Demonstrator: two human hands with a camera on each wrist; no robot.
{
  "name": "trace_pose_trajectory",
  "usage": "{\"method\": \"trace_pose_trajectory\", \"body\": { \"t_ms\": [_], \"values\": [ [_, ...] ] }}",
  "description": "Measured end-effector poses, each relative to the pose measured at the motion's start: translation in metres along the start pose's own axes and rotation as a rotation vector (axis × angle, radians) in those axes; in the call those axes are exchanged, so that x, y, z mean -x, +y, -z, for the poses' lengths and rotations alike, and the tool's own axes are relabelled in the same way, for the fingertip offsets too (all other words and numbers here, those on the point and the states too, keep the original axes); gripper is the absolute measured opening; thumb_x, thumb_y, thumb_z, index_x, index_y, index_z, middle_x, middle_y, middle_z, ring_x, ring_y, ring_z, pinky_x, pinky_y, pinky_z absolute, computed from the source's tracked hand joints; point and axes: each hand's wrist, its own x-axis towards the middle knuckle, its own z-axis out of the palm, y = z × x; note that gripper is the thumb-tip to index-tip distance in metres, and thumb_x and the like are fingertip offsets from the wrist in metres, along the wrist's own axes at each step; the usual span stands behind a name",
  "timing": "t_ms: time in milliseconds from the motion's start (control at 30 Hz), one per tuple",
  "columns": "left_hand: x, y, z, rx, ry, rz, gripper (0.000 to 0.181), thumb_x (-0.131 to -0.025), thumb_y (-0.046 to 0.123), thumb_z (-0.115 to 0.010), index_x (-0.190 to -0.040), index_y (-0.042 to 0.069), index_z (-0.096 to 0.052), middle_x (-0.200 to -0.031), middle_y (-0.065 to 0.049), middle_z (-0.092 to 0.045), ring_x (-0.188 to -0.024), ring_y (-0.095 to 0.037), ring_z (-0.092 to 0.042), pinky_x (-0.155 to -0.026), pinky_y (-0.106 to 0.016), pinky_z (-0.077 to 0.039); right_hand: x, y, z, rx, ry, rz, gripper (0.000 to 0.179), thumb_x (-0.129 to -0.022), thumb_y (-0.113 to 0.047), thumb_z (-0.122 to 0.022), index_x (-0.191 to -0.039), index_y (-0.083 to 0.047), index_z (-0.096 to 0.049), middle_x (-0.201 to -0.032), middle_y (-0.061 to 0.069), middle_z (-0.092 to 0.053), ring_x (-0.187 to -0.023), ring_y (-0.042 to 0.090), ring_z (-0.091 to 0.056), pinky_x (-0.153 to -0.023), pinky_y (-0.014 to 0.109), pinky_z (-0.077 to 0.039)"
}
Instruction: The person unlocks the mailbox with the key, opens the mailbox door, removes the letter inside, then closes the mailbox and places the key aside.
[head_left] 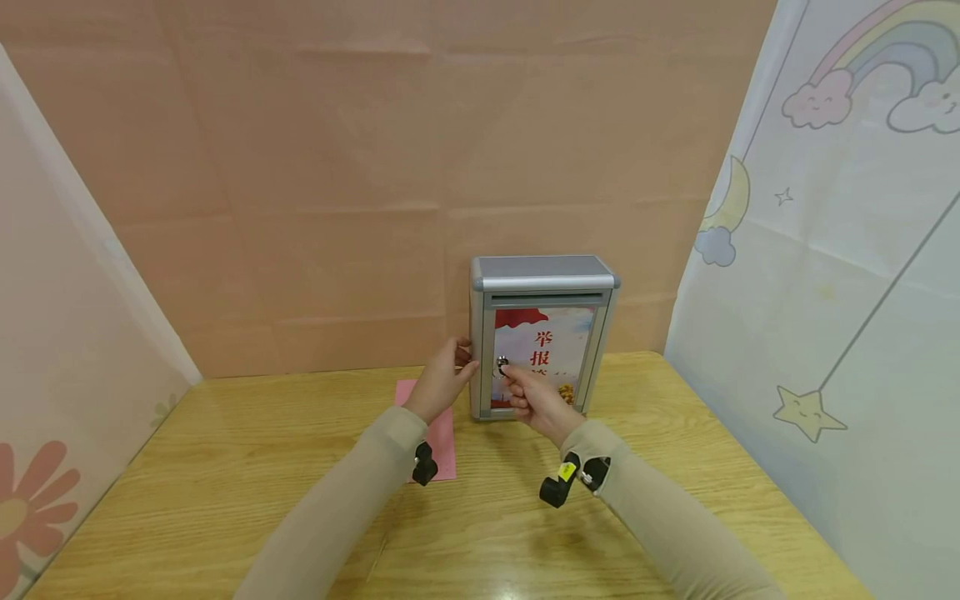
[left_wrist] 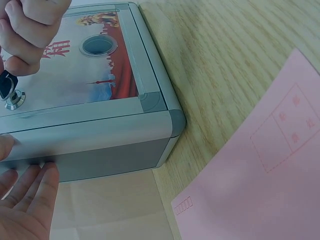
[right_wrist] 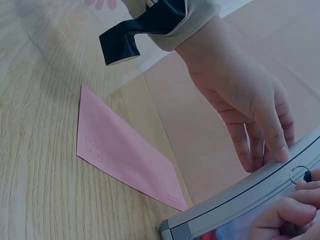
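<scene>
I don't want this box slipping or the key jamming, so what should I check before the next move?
1. Box upright on the table: ok.
2. Left hand touching the box's left side: ok.
3. Right hand pinching the key at the lock: ok.
4. Key fully seated: cannot tell; the insertion depth doesn't show.
5. Lock released: cannot tell from its outside.
6. Pink envelope apart from the box: ok, bare wood shows between them.

Pink envelope (head_left: pixel 444 437) on wooden table (head_left: pixel 225 467), rainbow-patterned wall (head_left: pixel 795 308).
</scene>
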Motion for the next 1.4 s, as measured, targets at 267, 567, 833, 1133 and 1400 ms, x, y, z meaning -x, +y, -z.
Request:
{"method": "trace_pose_trajectory", "body": {
  "t_ms": [267, 567, 833, 1133, 1400],
  "values": [
    [0.0011, 0.0016, 0.0004, -0.003, 0.000, 0.012, 0.040, -0.097, 0.020, -0.061, -0.130, 0.003, -0.047, -0.111, -0.012, -0.063, -0.105, -0.026, -0.062, -0.087, -0.038, -0.054, -0.0006, 0.0002, -0.0010, -0.028, 0.026, 0.004, 0.028, -0.101, -0.023, -0.051, -0.075, -0.013, -0.054, -0.050, -0.009, -0.034, -0.039, 0.002, -0.028, -0.038, 0.016, -0.024],
    [0.0000, -0.0006, 0.0000, 0.001, 0.001, 0.002, 0.039, -0.097, 0.019, -0.060, -0.129, 0.003, -0.047, -0.111, -0.012, -0.062, -0.104, -0.025, -0.062, -0.088, -0.038, -0.054, 0.0012, 0.0044, 0.0008, -0.108, -0.091, -0.029, 0.028, -0.104, -0.030, -0.044, -0.083, -0.013, -0.051, -0.053, -0.010, -0.037, -0.043, 0.002, -0.030, -0.039, 0.016, -0.026],
    [-0.0025, -0.0031, -0.0014, -0.003, -0.002, -0.009, 0.039, -0.097, 0.019, -0.060, -0.130, 0.003, -0.046, -0.111, -0.012, -0.062, -0.104, -0.025, -0.062, -0.088, -0.038, -0.054, 0.0011, 0.0079, 0.0055, -0.331, -0.253, -0.090, 0.031, -0.108, -0.029, -0.027, -0.089, -0.013, -0.047, -0.057, -0.009, -0.038, -0.045, 0.003, -0.027, -0.042, 0.015, -0.025],
    [-0.0026, -0.0039, -0.0020, 0.002, -0.010, -0.008, 0.039, -0.097, 0.018, -0.060, -0.131, 0.004, -0.046, -0.111, -0.011, -0.062, -0.104, -0.024, -0.061, -0.089, -0.037, -0.054, 0.0019, 0.0082, 0.0063, -0.441, -0.373, -0.147, 0.033, -0.108, -0.029, -0.020, -0.087, -0.015, -0.042, -0.060, -0.008, -0.035, -0.052, 0.004, -0.020, -0.045, 0.015, -0.024],
    [-0.0030, -0.0039, -0.0018, 0.008, -0.009, 0.002, 0.039, -0.098, 0.020, -0.059, -0.131, 0.004, -0.046, -0.110, -0.010, -0.062, -0.104, -0.023, -0.062, -0.089, -0.038, -0.053, 0.0005, 0.0069, 0.0051, -0.105, -0.203, -0.072, 0.031, -0.108, -0.031, -0.024, -0.096, -0.012, -0.046, -0.061, -0.008, -0.037, -0.048, 0.004, -0.029, -0.043, 0.017, -0.025]
  ]
}}
